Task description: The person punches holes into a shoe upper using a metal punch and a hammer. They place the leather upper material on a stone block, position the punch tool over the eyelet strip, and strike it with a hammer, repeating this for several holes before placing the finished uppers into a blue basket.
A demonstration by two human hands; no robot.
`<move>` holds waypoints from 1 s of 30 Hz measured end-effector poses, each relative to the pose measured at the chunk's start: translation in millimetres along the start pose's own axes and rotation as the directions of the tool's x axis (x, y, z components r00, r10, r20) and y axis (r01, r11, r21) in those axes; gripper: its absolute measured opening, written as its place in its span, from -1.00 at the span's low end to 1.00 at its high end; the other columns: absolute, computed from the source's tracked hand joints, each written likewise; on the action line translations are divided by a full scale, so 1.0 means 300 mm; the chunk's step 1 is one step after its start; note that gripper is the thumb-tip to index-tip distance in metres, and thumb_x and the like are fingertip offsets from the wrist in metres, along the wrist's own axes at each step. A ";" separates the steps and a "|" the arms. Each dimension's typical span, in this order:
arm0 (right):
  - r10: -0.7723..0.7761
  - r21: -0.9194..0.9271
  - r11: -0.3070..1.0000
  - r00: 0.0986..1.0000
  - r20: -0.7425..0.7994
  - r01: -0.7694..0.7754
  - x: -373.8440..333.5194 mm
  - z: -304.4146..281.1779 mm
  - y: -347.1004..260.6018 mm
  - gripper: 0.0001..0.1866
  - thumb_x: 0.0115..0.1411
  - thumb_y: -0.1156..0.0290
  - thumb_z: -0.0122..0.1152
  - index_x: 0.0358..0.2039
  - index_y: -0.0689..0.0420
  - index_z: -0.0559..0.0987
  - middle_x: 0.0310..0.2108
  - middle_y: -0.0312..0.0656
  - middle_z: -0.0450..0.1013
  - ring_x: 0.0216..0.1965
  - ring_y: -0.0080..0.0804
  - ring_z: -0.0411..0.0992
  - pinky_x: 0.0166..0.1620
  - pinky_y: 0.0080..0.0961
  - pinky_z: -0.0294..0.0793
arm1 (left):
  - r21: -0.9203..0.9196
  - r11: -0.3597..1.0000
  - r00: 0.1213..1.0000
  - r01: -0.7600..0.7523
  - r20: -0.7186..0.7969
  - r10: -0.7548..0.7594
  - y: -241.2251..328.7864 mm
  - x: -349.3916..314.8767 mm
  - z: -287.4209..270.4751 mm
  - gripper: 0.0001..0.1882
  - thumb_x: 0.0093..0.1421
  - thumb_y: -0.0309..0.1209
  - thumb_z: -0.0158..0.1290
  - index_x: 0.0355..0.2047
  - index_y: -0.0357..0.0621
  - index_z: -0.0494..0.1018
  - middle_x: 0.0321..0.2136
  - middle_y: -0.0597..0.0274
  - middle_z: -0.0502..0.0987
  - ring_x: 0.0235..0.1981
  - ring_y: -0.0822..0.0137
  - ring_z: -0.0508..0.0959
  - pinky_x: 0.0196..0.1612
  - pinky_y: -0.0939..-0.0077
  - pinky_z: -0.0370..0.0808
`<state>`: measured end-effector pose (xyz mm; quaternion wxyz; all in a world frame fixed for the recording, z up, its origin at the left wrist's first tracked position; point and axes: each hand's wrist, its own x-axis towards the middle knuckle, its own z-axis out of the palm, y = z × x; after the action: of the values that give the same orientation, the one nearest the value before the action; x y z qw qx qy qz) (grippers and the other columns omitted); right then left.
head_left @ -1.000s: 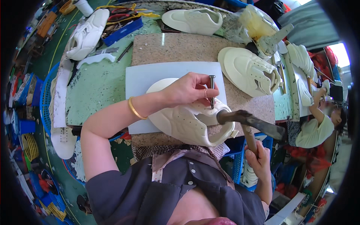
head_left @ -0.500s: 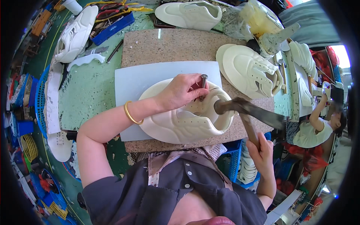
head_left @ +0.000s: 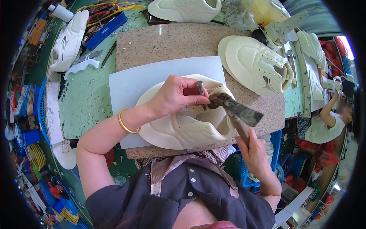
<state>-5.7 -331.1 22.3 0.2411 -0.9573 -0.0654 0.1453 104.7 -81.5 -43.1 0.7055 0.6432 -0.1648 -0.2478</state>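
- Cream sneaker upper lies under the left hand, which pinches a metal punch upright.
- Right hand, at four o'clock, grips the hammer; its head has dropped, seemingly onto the punch.

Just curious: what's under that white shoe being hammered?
The shoe lies on a white sheet over a speckled board. What is directly beneath it is covered.

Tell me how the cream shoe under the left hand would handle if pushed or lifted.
The cream shoe probably flexes: its upper folds under the left hand. It looks light for its size, all soft panels. Lying on the smooth white sheet, it may slide when the hammer in the right hand strikes.
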 end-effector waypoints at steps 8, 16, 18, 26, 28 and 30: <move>0.047 0.112 0.993 0.999 0.025 -0.049 -0.092 -0.059 0.021 -0.80 0.09 0.39 0.15 -0.41 0.21 0.34 -0.72 -0.09 0.29 -0.68 -0.09 0.34 -0.59 -0.37 0.24 | -0.015 1.000 1.000 0.006 -0.009 -0.006 -0.003 0.006 0.013 -0.93 0.03 -0.58 0.13 -0.43 -0.30 0.52 -0.47 0.28 0.54 -0.41 0.53 0.52 -0.27 0.68 0.49; -0.214 0.213 0.919 0.874 -0.435 0.331 -0.123 -0.104 0.030 -0.93 0.07 0.51 -0.06 -0.47 0.23 0.38 -0.76 -0.32 0.22 -0.76 -0.66 0.17 -0.69 -0.71 0.08 | 0.570 0.694 0.884 -0.440 0.138 0.447 -0.006 -0.010 0.037 -0.88 -0.03 -0.49 0.16 -0.48 -0.24 0.45 -0.58 0.20 0.47 -0.56 0.34 0.50 -0.51 0.49 0.41; -0.092 0.529 0.577 0.694 -0.714 0.622 -0.079 -0.078 -0.067 -0.87 0.08 0.42 -0.02 -0.46 0.22 0.41 -0.76 -0.22 0.25 -0.78 -0.54 0.20 -0.70 -0.66 0.07 | 0.596 0.648 0.856 -0.474 0.142 0.496 -0.019 -0.015 0.050 -0.87 -0.03 -0.47 0.15 -0.49 -0.23 0.43 -0.58 0.17 0.44 -0.57 0.25 0.48 -0.52 0.44 0.39; 0.072 0.306 0.952 0.982 -0.176 -0.015 -0.105 -0.032 0.049 -0.89 0.18 0.47 -0.03 -0.46 0.22 0.34 -0.78 -0.43 0.20 -0.77 -0.76 0.13 -0.71 -0.75 0.07 | 0.082 0.997 1.000 0.005 -0.013 -0.004 0.002 -0.012 -0.015 -0.85 0.14 -0.45 0.05 -0.38 -0.34 0.44 -0.47 0.24 0.51 -0.44 0.52 0.50 -0.34 0.61 0.51; 0.019 0.243 0.969 0.975 -0.222 0.036 -0.104 -0.022 0.051 -0.89 0.17 0.48 -0.03 -0.47 0.22 0.34 -0.78 -0.43 0.20 -0.77 -0.75 0.13 -0.71 -0.75 0.07 | 0.003 1.000 1.000 0.003 0.011 -0.003 0.001 -0.021 -0.023 -0.85 0.14 -0.46 0.05 -0.37 -0.34 0.45 -0.47 0.27 0.51 -0.42 0.53 0.49 -0.29 0.63 0.52; -0.037 0.177 0.980 0.963 -0.268 0.087 -0.092 -0.024 0.052 -0.89 0.17 0.49 -0.02 -0.47 0.22 0.34 -0.78 -0.42 0.20 -0.78 -0.74 0.13 -0.72 -0.75 0.06 | 0.048 0.999 1.000 -0.001 0.031 0.000 0.005 -0.023 -0.025 -0.87 0.12 -0.47 0.07 -0.37 -0.32 0.46 -0.46 0.28 0.51 -0.43 0.55 0.49 -0.32 0.64 0.51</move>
<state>-28.9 -353.4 27.8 0.3409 -0.9387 -0.0488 0.0145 103.4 -71.6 -42.1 0.6874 0.6559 -0.1817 -0.2535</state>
